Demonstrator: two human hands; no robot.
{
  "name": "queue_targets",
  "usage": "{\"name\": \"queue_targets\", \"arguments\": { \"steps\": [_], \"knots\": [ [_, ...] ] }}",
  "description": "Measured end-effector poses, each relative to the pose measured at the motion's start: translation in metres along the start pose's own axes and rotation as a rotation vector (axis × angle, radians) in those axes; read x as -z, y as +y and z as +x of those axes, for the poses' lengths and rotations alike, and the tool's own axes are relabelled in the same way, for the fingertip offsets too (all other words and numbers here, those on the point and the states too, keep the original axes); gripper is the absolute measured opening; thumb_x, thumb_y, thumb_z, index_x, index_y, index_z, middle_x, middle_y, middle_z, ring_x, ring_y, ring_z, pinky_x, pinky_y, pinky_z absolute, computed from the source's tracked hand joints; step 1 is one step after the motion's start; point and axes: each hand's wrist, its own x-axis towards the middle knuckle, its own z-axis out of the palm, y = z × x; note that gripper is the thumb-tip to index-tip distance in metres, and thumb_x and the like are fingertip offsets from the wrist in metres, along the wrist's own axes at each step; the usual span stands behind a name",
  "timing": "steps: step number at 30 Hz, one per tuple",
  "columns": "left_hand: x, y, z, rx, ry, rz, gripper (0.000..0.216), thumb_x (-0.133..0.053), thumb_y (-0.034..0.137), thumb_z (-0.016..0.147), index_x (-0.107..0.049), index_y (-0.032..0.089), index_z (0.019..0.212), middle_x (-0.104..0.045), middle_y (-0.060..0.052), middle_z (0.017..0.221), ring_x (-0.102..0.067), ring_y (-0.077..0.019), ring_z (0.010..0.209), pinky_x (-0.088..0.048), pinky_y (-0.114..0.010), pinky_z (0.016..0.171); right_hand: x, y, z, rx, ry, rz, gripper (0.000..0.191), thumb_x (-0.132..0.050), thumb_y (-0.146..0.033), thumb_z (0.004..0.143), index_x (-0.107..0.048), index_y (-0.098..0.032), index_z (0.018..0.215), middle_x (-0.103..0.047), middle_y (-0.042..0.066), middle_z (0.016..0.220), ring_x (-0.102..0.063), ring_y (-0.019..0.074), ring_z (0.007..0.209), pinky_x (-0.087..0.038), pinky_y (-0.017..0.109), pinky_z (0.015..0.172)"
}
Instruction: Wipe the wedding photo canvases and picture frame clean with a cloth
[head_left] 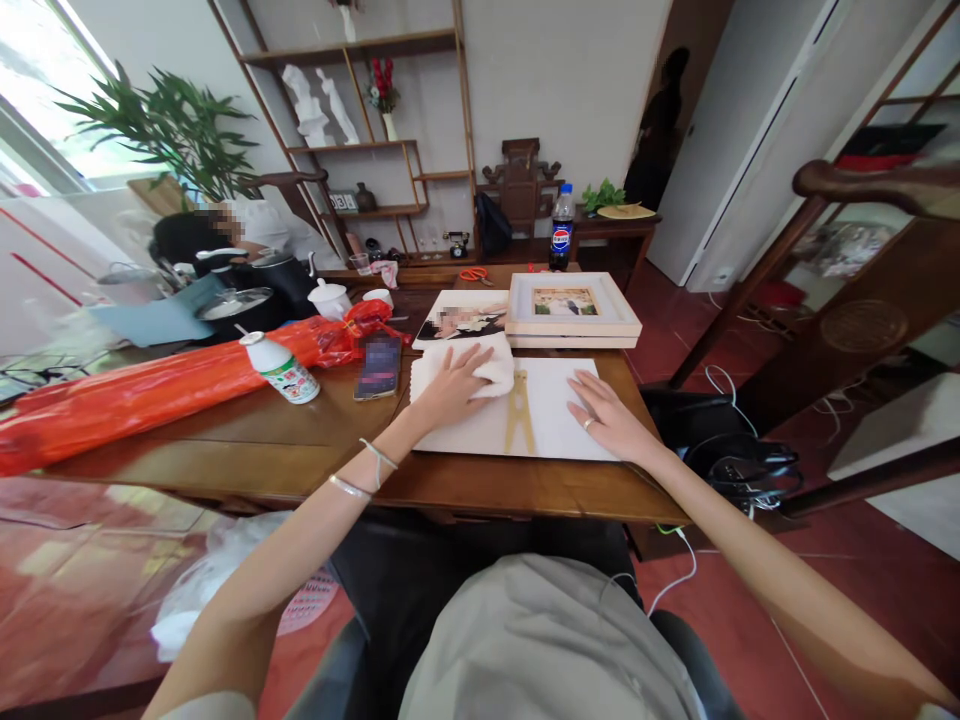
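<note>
A bunched white cloth (491,362) lies under my left hand (454,385), which grips it from above with its fingers somewhat spread. Beneath the cloth is a flat white board (559,400) at the table's front edge. A gold A-shaped stand piece (519,415) lies on the board, between my hands. My right hand (604,415), with a ring on one finger, rests on the board's right part, fingers stretched out and holding nothing. Just behind the board are a photo print (465,312), partly covered by the cloth, and a white framed picture (574,305).
Left of the board lie a phone (377,367), a white bottle (279,367) and a long red plastic-wrapped bundle (172,375). Orange-handled scissors (474,274) and a cola bottle (561,230) stand farther back. A person (262,225) is at the far left.
</note>
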Motion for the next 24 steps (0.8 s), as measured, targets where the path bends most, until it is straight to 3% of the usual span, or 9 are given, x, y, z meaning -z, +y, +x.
{"name": "queue_targets", "arguments": {
  "steps": [5, 11, 14, 17, 21, 24],
  "knots": [
    [-0.002, 0.004, -0.008, -0.047, -0.042, 0.007, 0.029, -0.047, 0.027, 0.095, -0.066, 0.016, 0.115, -0.031, -0.009, 0.154, -0.028, -0.033, 0.141, -0.026, -0.055, 0.113, 0.0, 0.002, 0.002, -0.008, -0.019, -0.01, 0.062, -0.034, -0.055, 0.092, -0.044, -0.015, 0.139, -0.031, 0.015, 0.154, -0.02, 0.0292, 0.145, -0.02, 0.049, 0.119],
    [0.014, 0.048, -0.063, -0.12, -0.05, -0.023, 0.022, -0.052, 0.021, 0.091, -0.071, 0.019, 0.102, -0.027, -0.006, 0.156, -0.022, -0.0344, 0.143, -0.024, -0.057, 0.114, -0.001, 0.003, 0.007, 0.005, 0.045, 0.018, 0.059, -0.037, -0.054, 0.092, -0.041, -0.019, 0.139, -0.038, 0.015, 0.147, -0.03, 0.0297, 0.14, -0.025, 0.05, 0.117],
    [0.021, 0.057, -0.08, -0.162, -0.05, -0.065, 0.017, -0.055, 0.02, 0.089, -0.072, 0.019, 0.095, -0.026, -0.005, 0.156, -0.021, -0.0337, 0.144, -0.024, -0.056, 0.115, -0.001, 0.002, 0.011, -0.008, 0.016, 0.02, 0.065, -0.035, -0.059, 0.091, -0.039, -0.018, 0.142, -0.037, 0.015, 0.149, -0.029, 0.0306, 0.141, -0.024, 0.049, 0.117],
    [0.023, 0.05, -0.071, -0.123, -0.004, -0.118, 0.019, -0.056, 0.027, 0.09, -0.072, 0.018, 0.096, -0.034, -0.009, 0.153, -0.031, -0.0326, 0.14, -0.03, -0.052, 0.113, -0.001, 0.005, 0.014, 0.02, -0.031, 0.012, 0.067, -0.033, -0.062, 0.09, -0.039, -0.021, 0.143, -0.031, 0.012, 0.155, -0.02, 0.032, 0.145, -0.019, 0.052, 0.118],
    [0.015, 0.022, -0.031, -0.012, 0.073, -0.142, 0.032, -0.055, 0.041, 0.091, -0.069, 0.016, 0.106, -0.05, -0.016, 0.14, -0.044, -0.0339, 0.13, -0.04, -0.049, 0.106, -0.003, 0.011, 0.013, 0.069, -0.026, 0.004, 0.068, -0.033, -0.062, 0.091, -0.037, -0.022, 0.145, -0.029, 0.011, 0.156, -0.017, 0.0296, 0.147, -0.018, 0.052, 0.119],
    [0.004, -0.001, -0.002, -0.028, 0.041, -0.129, 0.029, -0.052, 0.032, 0.092, -0.067, 0.017, 0.111, -0.047, -0.013, 0.143, -0.038, -0.0329, 0.135, -0.036, -0.052, 0.109, -0.004, 0.012, 0.013, 0.071, -0.031, -0.013, 0.069, -0.032, -0.062, 0.091, -0.037, -0.02, 0.146, -0.028, 0.011, 0.157, -0.018, 0.0282, 0.147, -0.018, 0.05, 0.119]
  ]
}}
